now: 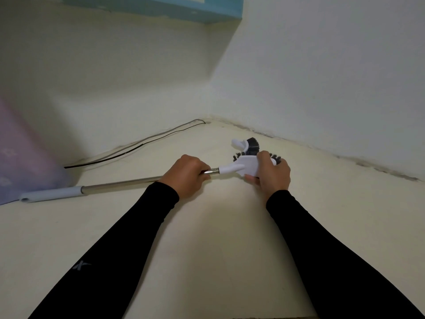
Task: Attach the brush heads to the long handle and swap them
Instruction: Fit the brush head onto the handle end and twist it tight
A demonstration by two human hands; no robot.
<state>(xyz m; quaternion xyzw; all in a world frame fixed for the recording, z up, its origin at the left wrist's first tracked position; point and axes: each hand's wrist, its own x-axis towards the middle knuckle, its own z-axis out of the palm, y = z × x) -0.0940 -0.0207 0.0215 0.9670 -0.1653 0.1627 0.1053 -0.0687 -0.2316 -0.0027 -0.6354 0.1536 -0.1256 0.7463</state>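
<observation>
A long metal handle [119,183] with a pale grey grip end [50,194] lies across the cream floor, running from the left toward the centre. My left hand [186,174] grips the handle near its metal tip. My right hand [271,173] holds a white brush head [243,168] with black bristles, its socket meeting the handle's tip. A second white brush head [247,145] with black bristles lies on the floor just behind it.
Two walls meet in a corner at the back. A thin black cable [138,145] runs along the foot of the left wall. A purple cloth or mat [20,157] lies at the far left. A blue shelf or box [184,8] hangs above.
</observation>
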